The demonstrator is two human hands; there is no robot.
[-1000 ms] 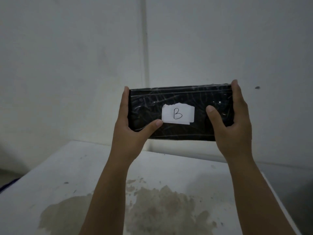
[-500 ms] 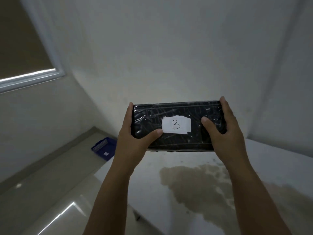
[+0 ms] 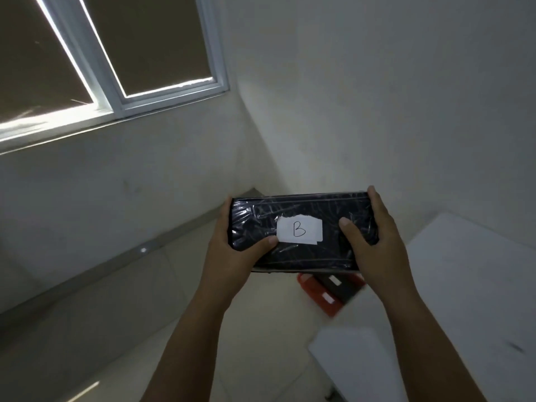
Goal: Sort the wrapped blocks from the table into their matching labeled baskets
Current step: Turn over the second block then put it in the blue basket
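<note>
I hold a black plastic-wrapped block (image 3: 301, 210) with both hands at chest height, its white paper label marked "B" (image 3: 299, 231) facing me. My left hand (image 3: 232, 250) grips its left end, thumb on the front face. My right hand (image 3: 374, 250) grips its right end the same way. Below the block, on the floor, a red basket (image 3: 314, 291) shows partly; a dark wrapped block (image 3: 339, 287) with a white label lies inside it. The block in my hands hides the basket's far side.
The white table (image 3: 452, 285) fills the right side, its corner near my right forearm. A tiled floor (image 3: 116, 314) spreads to the left, bounded by a wall with a window (image 3: 116, 53) above. The room corner lies straight ahead.
My view has swung left, off the table toward the floor and window. The block stays gripped in both hands. The blue basket has left the view and the red basket has come in.
</note>
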